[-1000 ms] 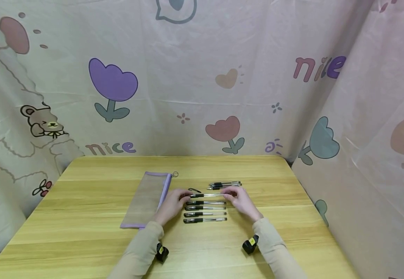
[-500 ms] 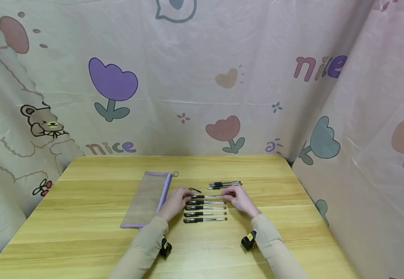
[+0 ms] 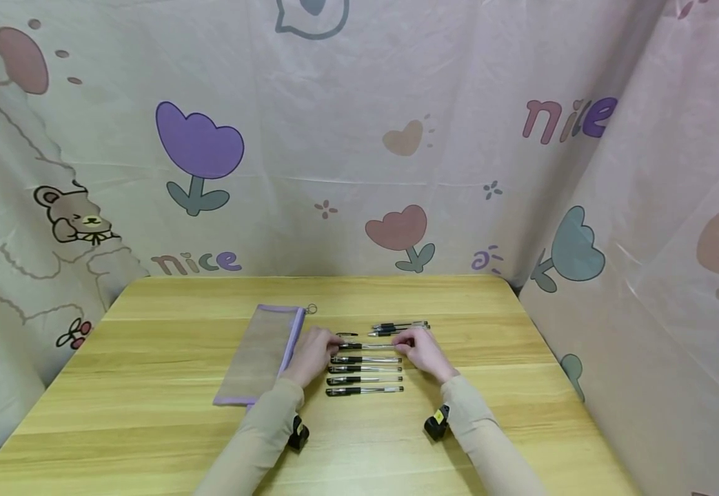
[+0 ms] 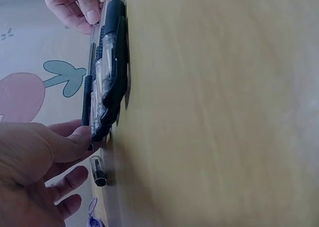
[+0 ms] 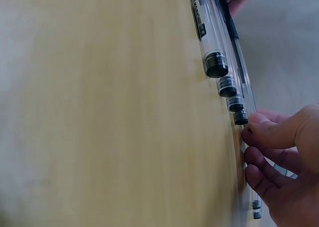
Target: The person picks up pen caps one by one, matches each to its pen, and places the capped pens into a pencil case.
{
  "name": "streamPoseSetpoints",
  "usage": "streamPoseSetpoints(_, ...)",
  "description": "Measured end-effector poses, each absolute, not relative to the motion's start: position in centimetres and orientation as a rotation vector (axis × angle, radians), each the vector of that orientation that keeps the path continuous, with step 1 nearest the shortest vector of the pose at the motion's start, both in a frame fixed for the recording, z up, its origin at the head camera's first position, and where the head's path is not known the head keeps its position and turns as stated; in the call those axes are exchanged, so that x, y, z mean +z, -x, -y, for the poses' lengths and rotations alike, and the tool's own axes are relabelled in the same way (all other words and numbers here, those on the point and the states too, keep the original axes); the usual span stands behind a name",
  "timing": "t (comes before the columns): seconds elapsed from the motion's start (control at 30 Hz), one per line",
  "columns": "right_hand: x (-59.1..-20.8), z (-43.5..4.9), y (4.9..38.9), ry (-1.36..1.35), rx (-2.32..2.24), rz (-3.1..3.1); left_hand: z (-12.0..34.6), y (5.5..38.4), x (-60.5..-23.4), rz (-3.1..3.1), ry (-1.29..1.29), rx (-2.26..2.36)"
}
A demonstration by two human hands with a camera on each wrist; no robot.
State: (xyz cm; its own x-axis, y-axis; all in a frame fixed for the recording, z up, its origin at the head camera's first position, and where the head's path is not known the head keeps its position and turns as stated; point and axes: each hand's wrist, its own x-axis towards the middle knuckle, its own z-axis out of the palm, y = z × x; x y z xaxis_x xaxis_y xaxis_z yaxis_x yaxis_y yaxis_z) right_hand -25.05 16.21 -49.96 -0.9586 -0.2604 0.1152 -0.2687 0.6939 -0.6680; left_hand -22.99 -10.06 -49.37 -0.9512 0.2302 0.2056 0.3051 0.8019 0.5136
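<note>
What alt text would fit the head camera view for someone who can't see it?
A person's left hand and right hand hold a slim black-and-clear plastic pen near its ends, beyond four similar pens rowed on a light wooden table. A flat purple-edged pouch lies left; more pens lie farther back.

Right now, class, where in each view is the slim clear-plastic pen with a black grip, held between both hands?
Head: the pen, below centre.
Left wrist: the pen, upper left, nearly vertical.
Right wrist: the pen, upper right, slanting.
Shared landmark: the person's bare right hand, pinching one end.
</note>
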Motion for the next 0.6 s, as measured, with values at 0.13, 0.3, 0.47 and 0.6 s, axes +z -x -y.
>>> streamPoseSetpoints(0.13,-50.10,-16.05,25.27,-0.476,1.106,2.862,10.09,23.00,-49.45,2.842,0.407,-0.818)
streamPoseSetpoints(0.3,-50.31,-16.01,25.41,-0.500,1.097,2.847,10.29,22.99,-49.65,2.822,0.429,-0.824)
streamPoseSetpoints(0.47,-50.43,-16.22,25.44,-0.525,1.114,2.841,10.68,22.86,-49.75,2.775,0.431,-0.865)
streamPoseSetpoints(0.6,-50.50,-16.42,25.43,-0.532,1.122,2.839,10.90,22.81,-49.85,2.767,0.422,-0.881)
